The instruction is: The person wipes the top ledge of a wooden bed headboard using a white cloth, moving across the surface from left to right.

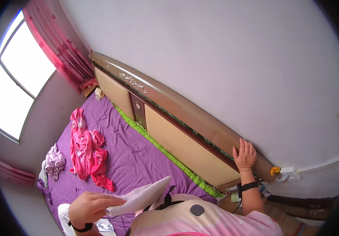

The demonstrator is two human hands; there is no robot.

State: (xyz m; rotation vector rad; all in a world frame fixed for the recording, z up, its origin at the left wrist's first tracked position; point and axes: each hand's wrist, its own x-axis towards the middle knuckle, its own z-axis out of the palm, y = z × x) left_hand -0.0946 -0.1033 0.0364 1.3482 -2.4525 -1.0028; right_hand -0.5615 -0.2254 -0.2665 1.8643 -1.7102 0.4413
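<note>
My left hand is closed on a folded white cloth, which sticks out stiffly to the right above the bed. My right hand lies with its fingers stretched out on the top of the brown headboard, near its right end. The headboard has beige padded panels and a row of small pale ornaments farther along its top. Black straps circle both my wrists.
Pink clothes and a pale lilac bundle lie on the purple bedsheet. Green bedding edges the headboard. A bright window with a pink curtain is at left. A yellow object sits by a white wall box.
</note>
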